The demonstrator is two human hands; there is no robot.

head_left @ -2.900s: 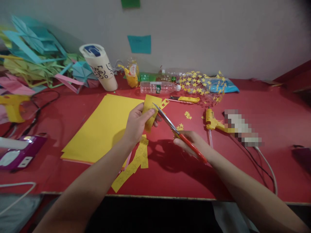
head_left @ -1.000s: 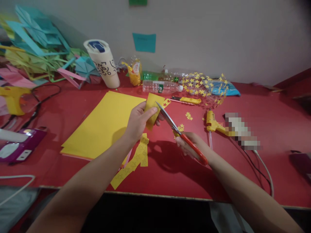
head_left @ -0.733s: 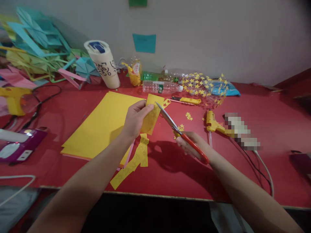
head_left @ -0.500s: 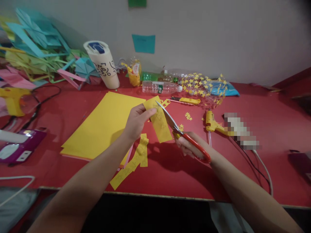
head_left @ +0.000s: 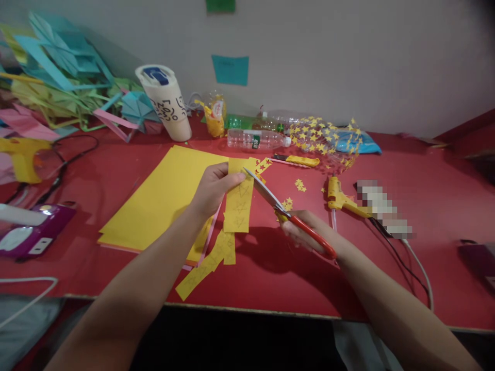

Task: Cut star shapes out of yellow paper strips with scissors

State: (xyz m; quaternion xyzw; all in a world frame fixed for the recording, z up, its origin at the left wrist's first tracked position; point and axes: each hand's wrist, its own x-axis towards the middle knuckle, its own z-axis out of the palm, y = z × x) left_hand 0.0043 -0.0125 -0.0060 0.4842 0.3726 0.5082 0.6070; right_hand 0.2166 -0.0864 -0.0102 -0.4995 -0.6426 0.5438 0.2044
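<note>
Currently, we note the yellow strip (head_left: pixel 240 211) at mid-frame, raised over the worktop (head_left: pixel 278 288), with our left hand (head_left: pixel 214 189) the nearer of the two: its grip is clamped on the upper left part, thumb lying across the front. The strip's long axis runs nearly straight up and down the frame, most of the length hanging below the thumb.

Our right hand (head_left: pixel 303 226), right of centre and lower, has its grip closed around the red handles of the scissors (head_left: pixel 273 199). The blades slant from lower right to upper left, so they meet the strip's axis obliquely; the tip overlaps its upper right portion, just beside the left thumb. We judge this angle between blade and strip to be the governing relation. Whether the tip touches the paper, or the blades stand slightly apart, we cannot tell.

Appearance: matte yellow paper, narrow, straight-edged, with dark star outlines drawn one above another below the thumb; the upper end looks plain. Similar marked strips (head_left: pixel 189 282) lie lower left of centre, and small cut stars (head_left: pixel 300 185) right of centre.
</note>
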